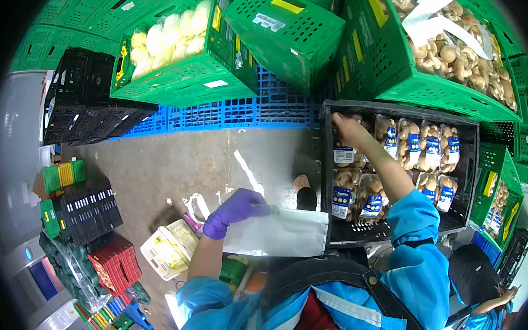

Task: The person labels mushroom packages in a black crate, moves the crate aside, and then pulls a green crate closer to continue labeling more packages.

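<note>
My left hand (237,212), in a purple glove, pinches the upper edge of a flat whitish plastic sheet (284,236) in front of my body. My bare right hand (352,133) reaches into a black crate (403,109), fingers curled at the top end of a mushroom pack (344,155) in its far left corner. The hand and wrist partly cover that pack. More clear packs of brown mushrooms with blue labels (432,150) lie in rows beside it. My right forearm hides some of the packs in the middle.
Green crates stand behind: one with pale vegetables (169,41), one heaped with loose mushrooms (457,62). They rest by a blue pallet (212,116). A white basket (165,256) sits on the floor at left, near stacked black crates (89,212). Another person (487,318) is at lower right.
</note>
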Available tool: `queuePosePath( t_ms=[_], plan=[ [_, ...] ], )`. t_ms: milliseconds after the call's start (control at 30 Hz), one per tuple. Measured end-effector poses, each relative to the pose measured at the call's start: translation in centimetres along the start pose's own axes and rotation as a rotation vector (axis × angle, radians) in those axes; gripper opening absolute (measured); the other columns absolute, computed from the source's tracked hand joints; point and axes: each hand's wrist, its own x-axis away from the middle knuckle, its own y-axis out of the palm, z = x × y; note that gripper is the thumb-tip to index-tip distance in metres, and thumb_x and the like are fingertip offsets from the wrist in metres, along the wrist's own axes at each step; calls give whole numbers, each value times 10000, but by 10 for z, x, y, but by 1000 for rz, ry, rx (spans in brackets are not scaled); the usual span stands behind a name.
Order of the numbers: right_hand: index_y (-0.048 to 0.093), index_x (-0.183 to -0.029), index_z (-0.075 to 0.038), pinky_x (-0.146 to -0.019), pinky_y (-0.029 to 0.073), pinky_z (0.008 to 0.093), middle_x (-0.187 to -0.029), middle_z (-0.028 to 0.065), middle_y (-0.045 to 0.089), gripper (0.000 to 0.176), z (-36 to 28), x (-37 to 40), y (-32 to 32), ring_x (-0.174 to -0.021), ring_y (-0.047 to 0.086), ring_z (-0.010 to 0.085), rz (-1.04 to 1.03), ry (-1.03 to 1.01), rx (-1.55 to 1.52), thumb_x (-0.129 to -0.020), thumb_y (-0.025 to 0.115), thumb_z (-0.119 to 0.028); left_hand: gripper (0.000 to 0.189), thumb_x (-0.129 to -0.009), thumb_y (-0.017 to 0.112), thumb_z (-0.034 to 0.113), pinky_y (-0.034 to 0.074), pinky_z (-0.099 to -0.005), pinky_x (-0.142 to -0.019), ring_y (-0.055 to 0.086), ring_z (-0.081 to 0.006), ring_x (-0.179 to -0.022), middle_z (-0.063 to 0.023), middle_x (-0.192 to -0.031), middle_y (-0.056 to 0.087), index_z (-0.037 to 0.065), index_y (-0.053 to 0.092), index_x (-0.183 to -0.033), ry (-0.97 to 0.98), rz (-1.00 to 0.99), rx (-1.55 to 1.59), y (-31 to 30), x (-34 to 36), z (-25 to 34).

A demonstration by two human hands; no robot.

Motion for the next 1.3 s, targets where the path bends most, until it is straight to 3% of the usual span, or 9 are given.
queuePosePath(
  t_ms=[233,433,600,800,1000,1033,1067,1167,1300],
  plan=[
    [412,-1057,-65,-693,464,452,-993,175,529,468,2,10,1,-850,564,391,121,-39,90,-649,630,7,159,-736,686,157,452,-254,-664,568,-92,-685,-40,-703,633,12,664,-797,12,-10,-29,8,-6,5],
    [421,-1025,-47,-617,444,441,-827,169,558,407,-2,29,-11,-739,579,352,308,-15,-181,-690,653,-60,163,-739,689,162,453,-256,-668,570,-94,-689,-42,-721,635,16,660,-807,11,-29,-24,16,-13,9],
    [476,-904,-39,-494,380,321,-574,90,504,287,-3,24,-6,-515,496,206,409,119,-519,-737,679,-155,167,-730,708,156,438,-252,-676,553,-81,-705,-30,-726,633,18,654,-807,-11,-46,15,22,-17,20],
    [523,-770,-17,-484,368,265,-548,49,488,222,-4,19,-2,-512,441,96,537,316,-639,-763,669,-185,176,-726,711,166,438,-245,-656,554,-81,-694,-30,-709,621,16,654,-797,-33,-17,-51,25,-12,33],
    [562,-804,-45,-522,365,197,-661,-56,522,114,31,64,-6,-595,447,28,542,208,-947,-853,593,-143,176,-715,714,154,436,-246,-648,546,-83,-679,-34,-699,617,10,654,-796,-64,-29,-94,25,-11,32],
    [574,-775,-40,-579,367,204,-696,-43,512,124,26,83,-26,-654,444,40,461,394,-1057,-848,597,-138,176,-715,714,154,436,-246,-648,546,-83,-679,-34,-699,617,10,654,-796,-59,-36,-97,25,-12,30],
    [583,-788,-56,-581,365,204,-698,-45,519,95,44,98,-27,-660,448,42,535,368,-893,-845,598,-131,174,-713,714,151,437,-248,-652,547,-85,-679,-35,-700,618,9,655,-796,-49,-33,-96,24,-12,28],
    [590,-814,-64,-586,365,208,-703,-43,528,72,70,127,-45,-656,448,48,547,541,-920,-838,596,-132,170,-711,714,146,440,-249,-659,552,-89,-682,-38,-701,619,10,656,-794,-32,-35,-99,27,-14,29],
    [591,-807,-54,-605,368,217,-713,-35,544,93,83,131,-61,-665,452,54,408,720,-920,-824,590,-146,164,-710,716,142,441,-252,-666,553,-92,-686,-35,-700,617,13,656,-789,-20,-42,-90,35,-18,38]
  ],
)
